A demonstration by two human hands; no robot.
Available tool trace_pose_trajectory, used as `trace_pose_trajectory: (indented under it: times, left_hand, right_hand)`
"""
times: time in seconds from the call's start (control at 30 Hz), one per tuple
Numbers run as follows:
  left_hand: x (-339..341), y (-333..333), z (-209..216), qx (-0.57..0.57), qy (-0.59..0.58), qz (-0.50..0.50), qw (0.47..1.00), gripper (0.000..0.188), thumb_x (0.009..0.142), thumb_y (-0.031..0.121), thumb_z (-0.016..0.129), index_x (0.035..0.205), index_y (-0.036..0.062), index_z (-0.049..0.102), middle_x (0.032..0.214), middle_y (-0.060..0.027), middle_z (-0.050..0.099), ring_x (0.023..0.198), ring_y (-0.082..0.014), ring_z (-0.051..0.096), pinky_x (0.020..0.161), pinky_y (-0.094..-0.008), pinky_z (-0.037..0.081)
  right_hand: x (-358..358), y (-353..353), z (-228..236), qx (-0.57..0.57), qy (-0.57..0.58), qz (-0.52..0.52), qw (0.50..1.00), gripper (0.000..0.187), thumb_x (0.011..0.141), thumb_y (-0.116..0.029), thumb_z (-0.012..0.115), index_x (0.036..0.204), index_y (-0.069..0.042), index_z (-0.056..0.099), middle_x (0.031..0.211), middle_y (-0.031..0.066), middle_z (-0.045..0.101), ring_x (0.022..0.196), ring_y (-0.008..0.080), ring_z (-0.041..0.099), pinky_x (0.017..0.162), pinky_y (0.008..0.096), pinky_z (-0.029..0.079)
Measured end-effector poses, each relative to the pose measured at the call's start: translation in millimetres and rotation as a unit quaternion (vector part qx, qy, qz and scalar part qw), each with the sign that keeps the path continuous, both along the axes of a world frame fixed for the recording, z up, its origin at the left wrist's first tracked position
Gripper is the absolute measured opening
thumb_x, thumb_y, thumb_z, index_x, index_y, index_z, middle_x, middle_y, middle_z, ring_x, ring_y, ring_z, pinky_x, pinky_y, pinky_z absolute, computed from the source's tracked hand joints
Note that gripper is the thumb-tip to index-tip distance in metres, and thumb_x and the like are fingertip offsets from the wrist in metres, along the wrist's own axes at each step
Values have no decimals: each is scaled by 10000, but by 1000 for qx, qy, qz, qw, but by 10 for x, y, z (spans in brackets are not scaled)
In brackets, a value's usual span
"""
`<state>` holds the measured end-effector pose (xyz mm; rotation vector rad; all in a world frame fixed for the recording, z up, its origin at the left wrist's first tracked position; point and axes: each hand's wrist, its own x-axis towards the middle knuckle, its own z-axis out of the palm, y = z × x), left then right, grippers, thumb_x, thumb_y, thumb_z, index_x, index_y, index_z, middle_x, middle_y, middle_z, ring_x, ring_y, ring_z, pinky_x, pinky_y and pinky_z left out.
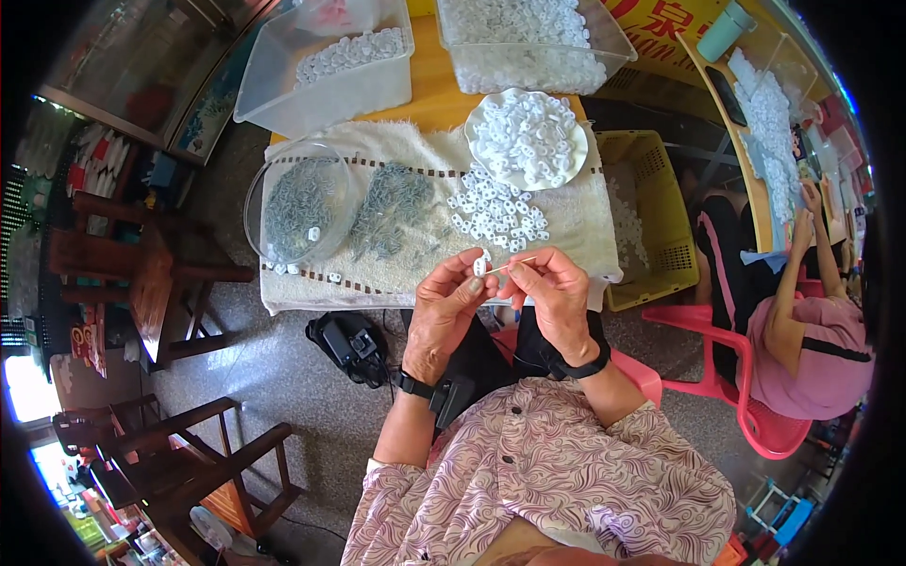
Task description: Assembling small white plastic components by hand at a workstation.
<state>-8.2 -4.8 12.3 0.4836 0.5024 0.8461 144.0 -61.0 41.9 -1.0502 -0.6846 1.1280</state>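
Above the near edge of the towel, my left hand [451,300] pinches a small white plastic piece [479,267] with dark holes between thumb and fingers. Close beside it, my right hand [552,294] is closed on a thin pale stick [514,265], whose left end reaches toward the white piece. Whether the stick touches it I cannot tell. Just beyond my hands lies a loose pile of similar white pieces [500,212]. Left of that pile, many thin grey pins [392,203] are spread on the towel [425,274]. More pins fill a round clear dish [253,212].
A white plate [472,118] heaped with white pieces stands at the towel's far right. Behind are two clear bins [326,104] [528,71]. A yellow crate [675,217] sits right of the table. Another person [812,349] works at a table farther right.
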Motion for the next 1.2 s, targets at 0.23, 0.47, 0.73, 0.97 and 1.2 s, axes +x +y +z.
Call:
trace_pose_trajectory:
  times: [0.23,0.47,0.73,0.97,1.2]
  left_hand:
    - [-1,-18,-73,2,-8,2,1000,362,860,-44,607,1216,-9,549,953,-53,615,909,-195,651,834,-324,548]
    - [-20,-23,-87,-2,10,8,1000,352,859,-43,610,1205,-16,553,960,-65,632,851,-183,659,800,-311,553]
    - [2,-32,-59,34,58,32,997,348,850,-64,613,1191,-21,559,969,-83,637,816,-170,652,767,-288,547]
    - [18,-39,-45,27,61,43,997,332,849,-73,609,1173,-23,561,959,-76,630,813,-172,651,766,-286,542]
    - [26,-45,-60,21,51,47,997,334,848,-57,619,1174,-26,551,952,-77,638,820,-174,649,772,-293,538]
  right_hand:
    - [-61,14,-2,12,-57,-5,998,95,902,-33,599,977,23,581,870,101,672,700,122,657,547,203,495]
    - [-95,24,-4,19,-98,-4,995,88,903,-21,592,984,13,584,854,92,672,688,99,645,542,192,489]
    - [-107,62,-56,15,-76,-6,997,80,902,-17,588,977,10,581,886,88,663,639,76,608,529,189,481]
    - [-102,64,-60,15,-93,-23,995,74,901,-8,583,970,18,577,896,91,658,643,77,609,522,189,479]
    - [-117,63,-61,23,-97,-24,995,71,901,-9,585,964,20,572,891,95,652,645,77,608,524,190,480]
